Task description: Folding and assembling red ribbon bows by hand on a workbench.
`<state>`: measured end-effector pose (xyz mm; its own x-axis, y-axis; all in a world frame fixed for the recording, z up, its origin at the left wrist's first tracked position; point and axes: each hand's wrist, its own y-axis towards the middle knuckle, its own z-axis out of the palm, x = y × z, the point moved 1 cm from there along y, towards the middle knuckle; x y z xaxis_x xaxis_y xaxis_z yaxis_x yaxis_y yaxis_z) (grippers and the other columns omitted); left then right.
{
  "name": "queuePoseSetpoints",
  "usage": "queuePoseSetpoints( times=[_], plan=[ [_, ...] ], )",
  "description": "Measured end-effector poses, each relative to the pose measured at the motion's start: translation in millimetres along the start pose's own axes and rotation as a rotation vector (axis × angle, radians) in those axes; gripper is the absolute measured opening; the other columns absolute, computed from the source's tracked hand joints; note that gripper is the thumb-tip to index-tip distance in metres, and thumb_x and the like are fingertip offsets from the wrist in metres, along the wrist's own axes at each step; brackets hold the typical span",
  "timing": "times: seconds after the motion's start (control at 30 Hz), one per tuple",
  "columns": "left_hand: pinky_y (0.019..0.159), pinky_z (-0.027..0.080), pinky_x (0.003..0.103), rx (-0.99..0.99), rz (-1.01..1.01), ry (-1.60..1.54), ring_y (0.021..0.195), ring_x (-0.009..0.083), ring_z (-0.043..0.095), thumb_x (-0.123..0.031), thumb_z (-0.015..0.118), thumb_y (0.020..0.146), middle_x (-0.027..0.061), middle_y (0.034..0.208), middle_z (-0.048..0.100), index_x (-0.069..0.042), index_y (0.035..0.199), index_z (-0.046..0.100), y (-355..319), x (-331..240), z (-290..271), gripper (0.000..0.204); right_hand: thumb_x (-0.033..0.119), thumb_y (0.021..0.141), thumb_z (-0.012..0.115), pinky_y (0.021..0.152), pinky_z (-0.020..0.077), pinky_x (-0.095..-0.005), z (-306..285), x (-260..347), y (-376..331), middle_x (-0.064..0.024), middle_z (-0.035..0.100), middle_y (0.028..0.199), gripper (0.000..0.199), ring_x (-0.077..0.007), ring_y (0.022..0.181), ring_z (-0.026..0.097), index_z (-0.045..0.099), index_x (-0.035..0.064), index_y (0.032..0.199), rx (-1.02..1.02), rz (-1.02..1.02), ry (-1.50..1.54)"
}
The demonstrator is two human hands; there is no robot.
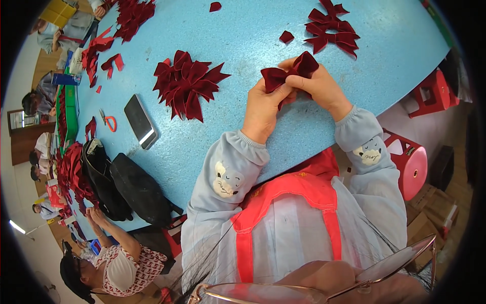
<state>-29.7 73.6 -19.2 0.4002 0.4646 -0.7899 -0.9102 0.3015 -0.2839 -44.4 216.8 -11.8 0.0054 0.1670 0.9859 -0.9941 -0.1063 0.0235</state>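
A dark red velvet bow (306, 64) is pinched between my two hands above the blue table. My left hand (264, 107) grips its left side near the middle, thumb and fingers pressed together. On the other side, my right hand (324, 86) has its thumb over the bow's centre and its fingers behind. Part of the bow is hidden by my fingers. To the left of my hands lies a pile of dark red bows (187, 83). Beyond my right hand is another group of bows (332, 29), with a small velvet scrap (286, 37) beside it.
On the blue table (202, 147) lie a phone (140, 121), red-handled scissors (109, 120) and black bags (136, 187). More red fabric (76, 169) is heaped at the left, near a green tray (70, 114). A co-worker (116, 253) sits at lower left. Red stools (411, 164) stand right.
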Motion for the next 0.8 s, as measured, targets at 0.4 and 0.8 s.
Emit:
queuePoseSetpoints(
  times=[0.4, 0.8],
  plan=[
    [0.069, 0.052, 0.029, -0.073, 0.024, -0.115, 0.082, 0.0168, 0.061, -0.008, 0.052, 0.089, 0.0096, 0.093, 0.061, 0.0, 0.101, 0.053, 0, 7, 4, 0.014, 0.022, 0.079, 0.067, 0.056, 0.0437, -0.0208, -11, -5, -2, -0.0007, 0.06, 0.075, 0.023, -0.0072, 0.064, 0.053, 0.063, 0.0035, 0.093, -0.143, 0.162, 0.097],
    [0.059, 0.052, 0.026, -0.109, -0.083, 0.185, 0.079, 0.0167, 0.062, -0.008, 0.051, 0.087, 0.0092, 0.088, 0.06, 0.003, 0.106, 0.05, -2, -12, -10, 0.022, 0.032, 0.092, 0.047, 0.06, 0.044, -0.0232, -15, 2, 3, -0.0052, 0.061, 0.077, 0.036, -0.0107, 0.066, 0.053, 0.062, 0.0007, 0.101, -0.083, 0.21, 0.275]
  ],
)
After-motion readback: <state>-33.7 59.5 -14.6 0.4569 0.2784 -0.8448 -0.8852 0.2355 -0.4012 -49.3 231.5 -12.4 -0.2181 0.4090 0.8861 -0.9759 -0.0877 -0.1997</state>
